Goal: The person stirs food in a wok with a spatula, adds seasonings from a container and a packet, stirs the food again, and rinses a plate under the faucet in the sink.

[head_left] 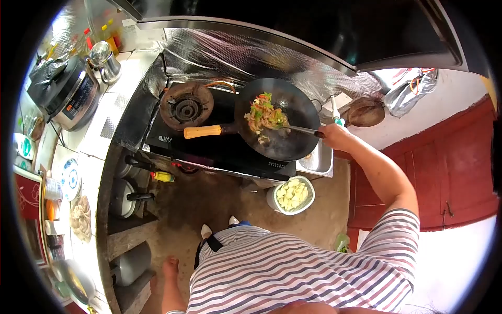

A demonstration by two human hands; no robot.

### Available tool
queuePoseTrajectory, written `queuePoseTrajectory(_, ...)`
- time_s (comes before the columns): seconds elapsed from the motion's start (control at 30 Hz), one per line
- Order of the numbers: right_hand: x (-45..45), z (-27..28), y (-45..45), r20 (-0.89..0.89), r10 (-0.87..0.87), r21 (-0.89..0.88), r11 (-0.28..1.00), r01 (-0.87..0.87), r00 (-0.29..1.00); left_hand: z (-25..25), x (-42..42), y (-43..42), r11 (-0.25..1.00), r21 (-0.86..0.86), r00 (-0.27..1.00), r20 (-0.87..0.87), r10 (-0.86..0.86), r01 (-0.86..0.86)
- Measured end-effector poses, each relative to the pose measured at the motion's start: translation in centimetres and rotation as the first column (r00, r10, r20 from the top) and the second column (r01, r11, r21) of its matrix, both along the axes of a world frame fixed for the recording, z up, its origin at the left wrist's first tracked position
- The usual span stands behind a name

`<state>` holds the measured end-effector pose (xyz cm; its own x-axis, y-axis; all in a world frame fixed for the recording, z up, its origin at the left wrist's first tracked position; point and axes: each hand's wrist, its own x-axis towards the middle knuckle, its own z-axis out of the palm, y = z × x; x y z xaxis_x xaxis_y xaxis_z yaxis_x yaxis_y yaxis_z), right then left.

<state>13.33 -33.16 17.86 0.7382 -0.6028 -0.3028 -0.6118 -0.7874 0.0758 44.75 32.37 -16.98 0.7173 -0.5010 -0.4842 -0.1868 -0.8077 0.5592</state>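
A dark wok [285, 94] sits on the right side of the black gas stove [225, 154], its wooden handle [203, 131] pointing left. Inside it lies a mix of browned pieces and green and red bits [265, 116]. My right hand [334, 137] is closed round the dark grip of a metal spatula [300, 129], whose head is in the food. My left hand [170, 266] hangs low at my side, away from the stove; its fingers are too small and foreshortened to read.
Left of the wok is a bare burner [185, 107]. A basket of pale slices [293, 195] stands below the stove's right end. A pressure cooker [70, 94] and metal jug [106, 63] are on the left counter [94, 141]. A range hood [251, 27] hangs overhead.
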Motion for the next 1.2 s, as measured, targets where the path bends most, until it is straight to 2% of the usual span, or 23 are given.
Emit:
queuePoseTrajectory(0.03,-0.2,0.5,-0.2,0.002,0.002,-0.002,1.0,-0.002,1.0,0.6,-0.1,0.0,1.0,-0.002,1.0,0.002,0.002,-0.002)
queuePoseTrajectory(0.07,-0.4,1.2,-0.6,0.053,-0.356,0.306,0.895,0.324,0.933,1.2,-0.3,0.1,1.0,0.023,1.0,0.009,0.017,-0.017)
queuePoseTrajectory(0.1,-0.6,2.0,-0.7,-0.016,-0.665,0.584,0.6,0.547,0.746,1.4,-0.6,0.2,0.998,0.049,0.999,0.015,0.031,-0.032)
queuePoseTrajectory(0.13,-1.2,2.5,-0.6,-0.018,-0.665,0.584,0.599,0.548,0.746,-1.2,-0.4,2.1,0.998,0.05,0.999,0.014,0.031,-0.032)
queuePoseTrajectory(0.2,-2.3,3.4,-0.4,0.065,-0.792,0.749,0.441,0.495,0.607,-7.8,0.3,6.4,0.992,-0.088,0.995,-0.056,0.081,-0.086)
queuePoseTrajectory(0.23,-2.2,4.0,0.0,0.072,-0.808,0.753,0.429,0.5,0.584,-6.1,0.0,5.4,0.992,-0.089,0.995,-0.058,0.082,-0.087)
queuePoseTrajectory(0.3,-2.2,3.6,-0.1,0.089,-0.799,0.738,0.454,0.499,0.594,-0.6,-0.8,2.5,0.912,0.4,0.994,0.022,-0.111,0.093)
queuePoseTrajectory(0.33,-2.3,3.2,-0.2,0.107,-0.79,0.724,0.478,0.497,0.604,1.4,-1.3,1.5,0.911,0.402,0.993,0.021,-0.112,0.095)
queuePoseTrajectory(0.37,-2.1,2.1,-0.4,0.138,-0.747,0.634,0.571,0.521,0.651,3.0,-1.6,0.7,0.949,0.311,0.998,-0.049,-0.038,0.052)
queuePoseTrajectory(0.4,-1.9,0.7,-0.3,0.137,-0.748,0.636,0.569,0.522,0.649,3.7,-1.6,0.4,0.975,0.221,0.992,-0.124,0.028,0.0)
queuePoseTrajectory(0.5,-0.4,-1.5,1.7,0.126,-0.533,0.385,0.803,0.454,0.837,1.9,-0.3,0.1,0.944,0.293,0.972,-0.22,-0.088,0.152)
queuePoseTrajectory(0.53,0.1,-0.8,2.4,0.065,-0.537,0.406,0.784,0.469,0.841,0.8,-0.3,0.3,0.943,0.294,0.972,-0.219,-0.091,0.154)
queuePoseTrajectory(0.57,-0.7,-1.0,0.7,-0.013,-0.465,0.403,0.808,0.431,0.885,-0.4,-0.3,0.8,0.953,0.27,0.989,-0.087,-0.116,0.135)
queuePoseTrajectory(0.6,-0.5,1.3,1.0,-0.021,-0.524,0.439,0.76,0.479,0.851,-1.0,-0.2,1.0,0.962,0.242,0.989,0.046,-0.137,0.122)
queuePoseTrajectory(0.63,-0.2,3.5,1.3,-0.03,-0.581,0.471,0.71,0.524,0.813,-0.9,0.3,0.9,0.962,0.24,0.989,0.047,-0.143,0.128)
queuePoseTrajectory(0.7,0.4,7.7,2.8,-0.046,-0.526,0.443,0.751,0.489,0.849,-0.8,1.0,0.0,0.977,0.184,0.992,-0.079,-0.094,0.107)
queuePoseTrajectory(0.83,0.5,10.6,3.8,-0.195,-0.407,0.37,0.812,0.451,0.892,-3.7,2.0,0.8,0.987,0.104,0.988,-0.108,-0.114,0.126)
queuePoseTrajectory(0.87,0.5,10.0,4.0,-0.195,-0.407,0.367,0.814,0.451,0.893,-4.0,2.1,0.9,0.974,0.106,0.979,-0.055,-0.198,0.203)
queuePoseTrajectory(0.93,0.3,7.2,4.3,0.017,0.012,0.278,0.961,-0.016,1.0,-2.9,1.9,0.7,0.954,0.111,0.96,-0.004,-0.279,0.277)
queuePoseTrajectory(1.0,3.1,3.9,4.7,-0.093,0.047,0.172,0.985,-0.031,0.995,-1.6,1.6,0.2,0.995,0.08,0.971,-0.237,-0.039,0.06)
queuePoseTrajectory(1.1,7.4,1.1,5.2,-0.032,-0.017,0.088,0.996,0.02,0.999,-3.1,0.9,1.3,0.994,-0.076,0.992,-0.092,-0.084,0.077)
queuePoseTrajectory(1.17,9.5,-0.3,3.3,-0.075,-0.162,-0.123,0.981,0.153,0.984,-3.8,1.2,1.9,0.984,-0.119,0.977,-0.152,-0.152,0.135)
queuePoseTrajectory(1.2,8.8,-1.8,0.8,-0.01,-0.149,-0.143,0.979,0.147,0.989,-3.6,1.5,2.0,0.976,-0.14,0.964,-0.181,-0.193,0.169)
